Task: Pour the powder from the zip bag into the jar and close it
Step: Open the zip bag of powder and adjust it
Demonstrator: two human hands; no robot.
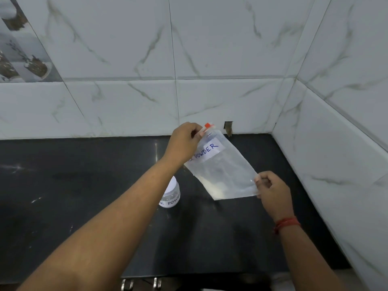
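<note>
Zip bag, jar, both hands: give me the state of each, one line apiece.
zip bag: held tilted above the counter, a little white powder in its lower corner.
jar: upright on the counter, partly hidden by the forearm.
left hand: pinches the bag's zip end.
right hand: pinches the bag's bottom corner.

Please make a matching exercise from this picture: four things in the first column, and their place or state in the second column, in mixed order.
Things:
1. zip bag
2. jar
3. left hand
4. right hand

Places or states:
A. stands on the black counter, partly behind the left forearm
B. pinches the bag's lower corner
C. held in the air, a little white powder at its bottom
D. pinches the bag's top edge by the orange slider

Pairs: 1-C, 2-A, 3-D, 4-B
</note>
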